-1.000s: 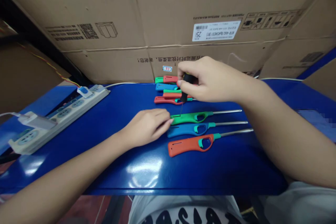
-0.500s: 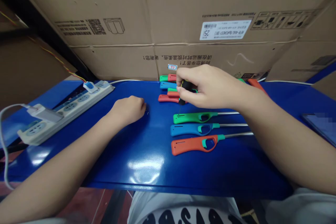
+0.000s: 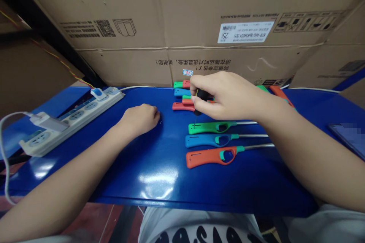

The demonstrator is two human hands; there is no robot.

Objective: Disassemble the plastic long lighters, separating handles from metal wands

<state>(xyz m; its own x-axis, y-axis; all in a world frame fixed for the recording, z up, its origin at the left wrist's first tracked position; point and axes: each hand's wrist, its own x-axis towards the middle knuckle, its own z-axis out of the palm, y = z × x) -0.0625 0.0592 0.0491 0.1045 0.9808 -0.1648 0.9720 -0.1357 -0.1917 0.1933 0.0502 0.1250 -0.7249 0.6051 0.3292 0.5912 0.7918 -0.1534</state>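
A screwdriver with a black and yellow handle is gripped in my right hand. Its thin shaft points down to the butt end of a green gas lighter, which lies flat with its metal tube to the right. Side by side below it lie a blue lighter and an orange-red lighter. My left hand rests on the blue table, fingers curled in and closed. Tiny bits show by its fingertips; what the fingers hold, if anything, is hidden.
More lighters lie in a pile at the back, partly behind my right hand. A white power strip with plugs runs along the left. A large cardboard box stands behind the table. A dark flat device lies at the right edge.
My right hand has shifted very slightly, with the screwdriver still over the green lighter. The fingers of my left hand have moved a little. The lighters lie as before.
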